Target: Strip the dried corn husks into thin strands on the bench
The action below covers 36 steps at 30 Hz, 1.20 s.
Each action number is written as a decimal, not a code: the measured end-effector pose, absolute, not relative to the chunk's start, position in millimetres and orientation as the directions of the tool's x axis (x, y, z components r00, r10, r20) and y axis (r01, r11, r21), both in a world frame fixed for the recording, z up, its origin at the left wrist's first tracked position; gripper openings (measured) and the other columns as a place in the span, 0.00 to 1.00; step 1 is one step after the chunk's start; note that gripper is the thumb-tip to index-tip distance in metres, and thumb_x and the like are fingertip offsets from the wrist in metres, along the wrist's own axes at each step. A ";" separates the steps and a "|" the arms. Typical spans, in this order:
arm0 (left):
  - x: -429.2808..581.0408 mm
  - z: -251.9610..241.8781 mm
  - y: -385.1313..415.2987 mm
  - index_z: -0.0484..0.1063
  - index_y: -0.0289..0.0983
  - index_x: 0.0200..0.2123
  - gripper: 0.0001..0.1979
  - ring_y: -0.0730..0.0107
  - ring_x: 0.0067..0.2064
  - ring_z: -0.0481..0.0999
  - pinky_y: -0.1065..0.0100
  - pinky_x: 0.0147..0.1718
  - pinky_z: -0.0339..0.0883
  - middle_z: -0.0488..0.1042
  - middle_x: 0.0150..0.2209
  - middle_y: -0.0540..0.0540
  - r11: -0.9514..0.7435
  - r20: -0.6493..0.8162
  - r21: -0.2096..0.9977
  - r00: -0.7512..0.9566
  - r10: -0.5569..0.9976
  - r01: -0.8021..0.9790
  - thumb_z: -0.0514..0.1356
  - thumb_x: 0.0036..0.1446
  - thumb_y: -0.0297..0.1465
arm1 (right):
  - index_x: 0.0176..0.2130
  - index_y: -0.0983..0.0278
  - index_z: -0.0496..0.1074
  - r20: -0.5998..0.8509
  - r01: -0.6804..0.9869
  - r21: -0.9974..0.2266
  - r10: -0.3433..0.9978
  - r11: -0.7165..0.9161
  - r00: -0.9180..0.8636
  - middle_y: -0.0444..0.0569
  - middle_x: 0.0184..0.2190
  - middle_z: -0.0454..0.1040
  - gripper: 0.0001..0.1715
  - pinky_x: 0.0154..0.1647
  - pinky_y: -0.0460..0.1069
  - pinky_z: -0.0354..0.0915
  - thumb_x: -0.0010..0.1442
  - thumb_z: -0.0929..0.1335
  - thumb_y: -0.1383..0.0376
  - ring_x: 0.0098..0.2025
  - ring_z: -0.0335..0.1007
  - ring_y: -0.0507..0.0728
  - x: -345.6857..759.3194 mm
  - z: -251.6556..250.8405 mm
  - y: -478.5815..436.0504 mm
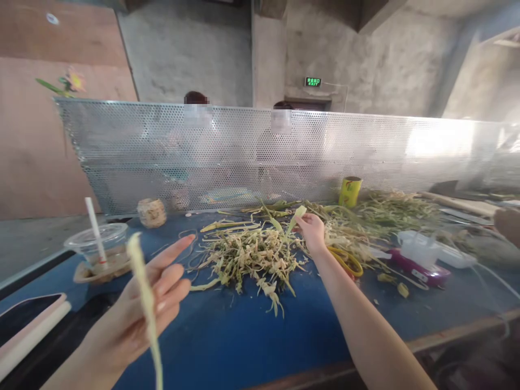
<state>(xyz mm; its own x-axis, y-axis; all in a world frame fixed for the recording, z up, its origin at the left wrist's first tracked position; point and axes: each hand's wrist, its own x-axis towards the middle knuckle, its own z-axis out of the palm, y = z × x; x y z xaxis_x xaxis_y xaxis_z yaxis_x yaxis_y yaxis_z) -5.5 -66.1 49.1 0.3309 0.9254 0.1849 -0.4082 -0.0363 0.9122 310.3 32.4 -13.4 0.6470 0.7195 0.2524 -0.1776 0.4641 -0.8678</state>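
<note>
At the lower left, my left hand has its index finger stretched out and its other fingers curled. A long pale husk strip hangs down along the thumb side of that hand. My right hand reaches over the table, its fingertips pinched on a pale green leaf-like husk piece. Below and left of that hand lies a heap of dry, knotted husk pieces on the blue table.
A lidded plastic cup with a straw stands at left beside a twine ball. Yellow-handled scissors, a purple device and a yellow can are at right. Behind a perforated metal screen are two people.
</note>
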 end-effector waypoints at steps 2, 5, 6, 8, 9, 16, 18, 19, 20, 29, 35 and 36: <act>-0.7 41.1 -49.6 0.70 0.43 0.44 0.27 0.82 0.17 0.58 0.79 0.09 0.49 0.61 0.17 0.55 -0.039 0.131 0.966 0.355 0.926 -0.256 0.69 0.35 0.30 | 0.25 0.64 0.63 0.260 -0.182 -0.875 0.753 0.449 0.604 0.40 0.19 0.70 0.16 0.16 0.43 0.66 0.36 0.73 0.64 0.19 0.66 0.49 305.7 -11.1 30.9; 11.0 25.6 -18.9 0.63 0.36 0.49 0.27 0.81 0.17 0.62 0.74 0.16 0.60 0.68 0.23 0.52 -0.076 0.045 0.995 0.418 0.907 0.059 0.64 0.43 0.32 | 0.24 0.65 0.64 0.245 -0.209 -0.903 0.848 0.376 0.469 0.41 0.17 0.70 0.15 0.16 0.44 0.67 0.38 0.72 0.62 0.18 0.66 0.49 291.3 -7.6 25.6; 14.7 20.1 -9.3 0.63 0.34 0.47 0.26 0.78 0.19 0.65 0.71 0.18 0.63 0.70 0.26 0.50 -0.087 0.020 0.986 0.412 0.911 0.144 0.63 0.44 0.32 | 0.24 0.65 0.65 0.236 -0.214 -0.915 0.883 0.343 0.406 0.41 0.17 0.70 0.15 0.16 0.44 0.67 0.38 0.72 0.61 0.17 0.66 0.49 284.9 -6.8 23.0; 20.3 10.8 6.0 0.62 0.32 0.48 0.25 0.66 0.28 0.73 0.65 0.24 0.67 0.73 0.31 0.43 -0.192 0.073 0.928 0.348 0.935 0.319 0.60 0.46 0.34 | 0.23 0.66 0.66 0.225 -0.211 -0.934 0.933 0.288 0.281 0.42 0.17 0.70 0.14 0.16 0.44 0.67 0.39 0.72 0.61 0.18 0.67 0.49 270.7 -5.5 16.8; 22.0 7.6 10.9 0.61 0.32 0.49 0.28 0.61 0.32 0.74 0.62 0.27 0.68 0.74 0.35 0.39 -0.210 0.092 0.912 0.324 0.942 0.352 0.62 0.44 0.35 | 0.23 0.66 0.66 0.222 -0.204 -0.941 0.949 0.268 0.222 0.41 0.16 0.70 0.14 0.15 0.44 0.67 0.38 0.72 0.61 0.18 0.67 0.49 263.4 -5.0 13.4; 40.6 9.1 -0.8 0.45 0.37 0.60 0.37 0.59 0.45 0.72 0.60 0.39 0.66 0.71 0.46 0.37 -0.340 0.259 0.923 0.364 0.895 0.179 0.58 0.50 0.36 | 0.24 0.65 0.66 0.185 -0.127 -0.977 0.975 0.170 -0.122 0.40 0.17 0.70 0.14 0.14 0.45 0.68 0.40 0.72 0.61 0.20 0.68 0.50 223.3 -2.5 -12.0; 49.6 10.0 -6.8 0.43 0.35 0.61 0.40 0.61 0.40 0.73 0.63 0.35 0.68 0.72 0.43 0.38 -0.292 0.227 0.951 0.411 0.883 0.102 0.60 0.48 0.35 | 0.25 0.65 0.66 0.181 -0.089 -0.982 0.962 0.165 -0.204 0.40 0.18 0.70 0.14 0.14 0.45 0.68 0.41 0.72 0.60 0.19 0.67 0.50 217.5 -3.2 -16.8; 53.2 9.9 -8.5 0.44 0.34 0.60 0.39 0.63 0.37 0.74 0.63 0.33 0.68 0.74 0.39 0.40 -0.297 0.235 0.950 0.402 0.885 0.096 0.60 0.48 0.34 | 0.26 0.65 0.66 0.178 -0.065 -0.984 0.957 0.168 -0.229 0.40 0.18 0.70 0.14 0.15 0.45 0.68 0.42 0.71 0.60 0.19 0.67 0.50 215.6 -3.8 -18.5; 55.8 9.4 -9.3 0.46 0.34 0.60 0.38 0.64 0.33 0.74 0.64 0.31 0.67 0.74 0.35 0.42 -0.308 0.249 0.947 0.389 0.887 0.096 0.60 0.48 0.34 | 0.26 0.65 0.66 0.176 -0.036 -0.984 0.955 0.173 -0.238 0.40 0.18 0.70 0.13 0.15 0.45 0.68 0.43 0.71 0.60 0.19 0.67 0.50 214.3 -4.5 -19.7; 54.2 -0.7 -9.1 0.46 0.37 0.60 0.38 0.72 0.22 0.69 0.67 0.25 0.64 0.70 0.25 0.52 -0.366 0.280 0.908 0.355 0.892 0.202 0.60 0.47 0.32 | 0.23 0.63 0.64 0.287 0.427 -0.853 0.953 0.301 -0.099 0.40 0.18 0.64 0.02 0.18 0.44 0.61 0.45 0.64 0.69 0.19 0.61 0.49 211.8 -9.4 -24.8; 55.6 -5.1 -14.3 0.46 0.37 0.60 0.39 0.73 0.25 0.68 0.69 0.26 0.64 0.68 0.26 0.53 -0.396 0.299 0.887 0.358 0.885 0.237 0.58 0.46 0.28 | 0.23 0.62 0.56 0.375 0.709 -0.573 0.901 0.411 -0.219 0.38 0.17 0.58 0.09 0.22 0.44 0.51 0.52 0.62 0.66 0.20 0.55 0.48 212.3 -7.3 -31.4; 55.3 -5.0 -14.7 0.46 0.37 0.61 0.39 0.73 0.24 0.67 0.70 0.25 0.63 0.68 0.25 0.53 -0.384 0.287 0.895 0.365 0.886 0.226 0.58 0.46 0.28 | 0.23 0.62 0.56 0.364 0.714 -0.557 0.898 0.424 -0.249 0.38 0.17 0.57 0.10 0.22 0.43 0.50 0.54 0.61 0.65 0.20 0.54 0.48 212.7 -7.3 -31.4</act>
<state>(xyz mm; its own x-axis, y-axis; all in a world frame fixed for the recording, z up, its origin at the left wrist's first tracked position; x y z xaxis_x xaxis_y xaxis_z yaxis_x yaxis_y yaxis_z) 55.3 -14.7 -5.0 0.3647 0.8856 0.2875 0.2260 -0.3837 0.8954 212.7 -31.4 -7.3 -0.2487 0.8977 0.3637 0.7140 0.4237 -0.5574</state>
